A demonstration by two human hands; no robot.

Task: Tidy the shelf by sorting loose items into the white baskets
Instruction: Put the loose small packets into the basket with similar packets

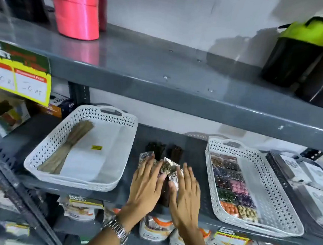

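Observation:
Between two white baskets on the grey shelf (pixel 191 153) lies a pile of crinkly clear packets (pixel 167 168) holding dark and gold bits. My left hand (pixel 146 185) and my right hand (pixel 187 194) lie flat on either side of the pile, fingers spread, thumbs touching the packets. Behind the pile stand two bundles of dark sticks (pixel 164 149). The left white basket (pixel 43 165) holds a bundle of brown sticks (pixel 68 146) and a clear packet with a yellow label. The right white basket (pixel 288 223) holds packets of coloured beads (pixel 231 187).
A grey basket of white boxes (pixel 307 178) sits at the far right. The shelf above carries pink tape rolls (pixel 76 9) and black shakers (pixel 295 53). A yellow price sign (pixel 19 74) hangs at left. Packaged goods (pixel 154 230) hang below the shelf edge.

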